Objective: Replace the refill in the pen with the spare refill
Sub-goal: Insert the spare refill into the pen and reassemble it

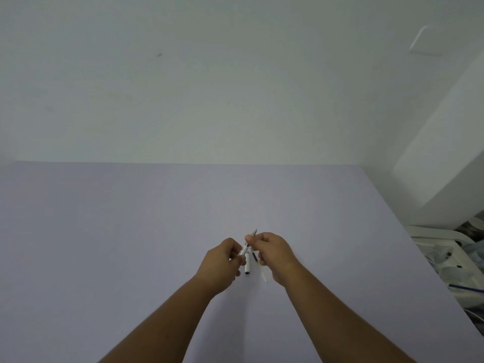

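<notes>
Two hands are up over a pale lilac table (131, 231), and between them they hold one pen (246, 248). The left hand (221, 263) is curled closed around the pen's lower, white end, thumb and fingers pinched on it. The right hand (273, 254) is closed on the upper part, fingertips pinching just below the tip, which pokes out past the knuckles and points up and away from the person. The pen slants from lower left to upper right and is held clear of the table.

Below the hands, on the table, lie two loose pieces. One is a white cap (247, 263) with a dark end, lying roughly lengthwise toward the person, just beside the left hand's fingers. The other is a thin, clear refill (260, 267) with a dark stretch at its far end, lying at a slant and partly hidden under the right hand (whether this is the spare or the old one cannot be told).

Off the table's right edge stands one white bin (434, 235), and in it is a jumble of clear wrappers and small dark bits, too blurred to count. A blue pen (466, 288) lies across that clutter. A white wall (209, 87) rises behind the table.
</notes>
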The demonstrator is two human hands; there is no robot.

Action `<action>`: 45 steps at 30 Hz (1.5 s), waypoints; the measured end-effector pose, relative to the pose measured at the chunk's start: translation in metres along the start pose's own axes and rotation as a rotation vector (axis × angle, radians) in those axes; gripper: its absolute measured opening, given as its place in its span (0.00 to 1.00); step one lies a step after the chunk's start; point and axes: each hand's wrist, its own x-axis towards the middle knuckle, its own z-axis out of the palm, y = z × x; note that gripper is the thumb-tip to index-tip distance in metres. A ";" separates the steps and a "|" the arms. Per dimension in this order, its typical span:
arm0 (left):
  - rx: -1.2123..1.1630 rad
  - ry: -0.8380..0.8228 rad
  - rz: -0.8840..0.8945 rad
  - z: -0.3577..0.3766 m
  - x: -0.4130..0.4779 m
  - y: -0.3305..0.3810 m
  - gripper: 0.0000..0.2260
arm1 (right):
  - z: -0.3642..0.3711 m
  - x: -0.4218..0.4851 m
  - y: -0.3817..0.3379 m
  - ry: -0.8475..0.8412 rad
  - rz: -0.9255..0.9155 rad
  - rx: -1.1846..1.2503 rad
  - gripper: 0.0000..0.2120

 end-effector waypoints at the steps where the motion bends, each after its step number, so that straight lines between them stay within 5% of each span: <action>1: 0.004 -0.006 0.004 0.001 -0.001 0.001 0.06 | 0.000 0.000 0.001 0.018 0.011 -0.021 0.11; 7: 0.016 0.001 0.002 0.000 -0.003 0.002 0.05 | -0.002 -0.003 0.002 -0.082 -0.022 0.054 0.04; 11: 0.036 -0.011 0.016 0.001 -0.006 0.005 0.04 | 0.001 -0.003 -0.001 0.010 0.041 -0.045 0.17; 16: 0.029 0.002 0.005 -0.005 -0.006 0.003 0.03 | 0.001 -0.006 -0.003 -0.082 -0.012 0.051 0.04; 20: 0.036 -0.019 0.009 -0.003 -0.008 0.003 0.03 | 0.003 -0.005 -0.003 0.002 0.025 -0.078 0.18; 25: 0.035 0.009 0.000 -0.010 -0.006 0.003 0.05 | 0.002 -0.006 -0.002 -0.083 -0.038 0.053 0.04; 29: 0.067 0.008 0.025 -0.007 -0.005 0.005 0.06 | 0.003 -0.004 -0.002 -0.018 0.012 0.002 0.14; 34: 0.065 0.018 0.017 -0.009 -0.004 0.001 0.05 | 0.004 -0.007 -0.001 -0.096 -0.026 0.126 0.04; 38: 0.055 0.011 0.028 -0.006 -0.005 0.000 0.04 | 0.006 -0.005 -0.005 -0.010 0.056 -0.034 0.18; 43: 0.058 0.029 0.019 -0.008 -0.004 0.000 0.07 | 0.006 -0.007 -0.005 -0.090 -0.031 0.119 0.05; 45: 0.081 0.025 0.029 -0.006 -0.004 0.001 0.07 | 0.006 -0.006 -0.006 -0.040 -0.019 0.016 0.09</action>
